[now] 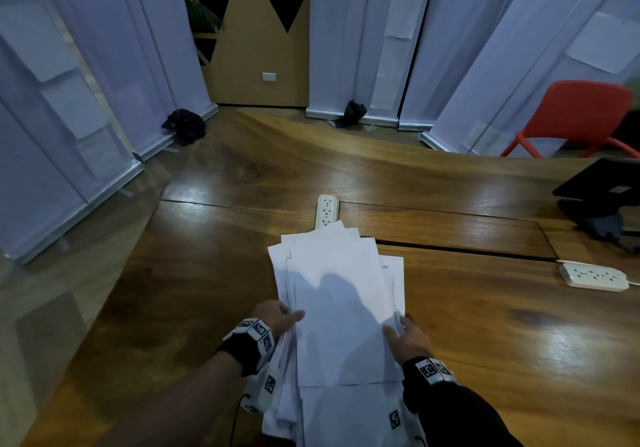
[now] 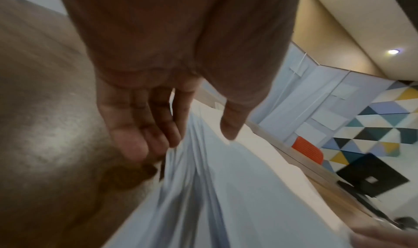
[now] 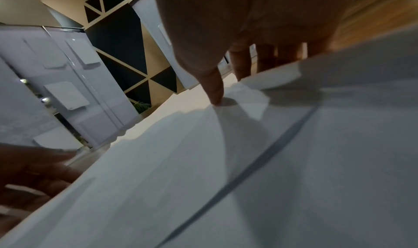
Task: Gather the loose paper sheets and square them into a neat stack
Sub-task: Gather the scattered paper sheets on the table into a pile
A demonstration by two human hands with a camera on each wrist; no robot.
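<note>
A fanned bundle of white paper sheets (image 1: pixel 339 290) lies lengthwise on the wooden table (image 1: pixel 485 325), its edges uneven, with the near end past the table's front edge. My left hand (image 1: pixel 281 318) grips the bundle's left edge, thumb on top. In the left wrist view the fingers (image 2: pixel 135 139) reach along and under the splayed sheet edges (image 2: pixel 203 189). My right hand (image 1: pixel 403 334) pinches the right edge. Its thumb (image 3: pixel 214 92) presses on the top sheet (image 3: pixel 248 162) and its fingers (image 3: pixel 243 64) go behind the paper.
A white power strip (image 1: pixel 326 211) lies just beyond the sheets and another (image 1: pixel 594 276) at the right. A black device on a stand (image 1: pixel 602 190) sits far right. A red chair (image 1: pixel 581 114) and white banner stands (image 1: pixel 367 48) surround the table.
</note>
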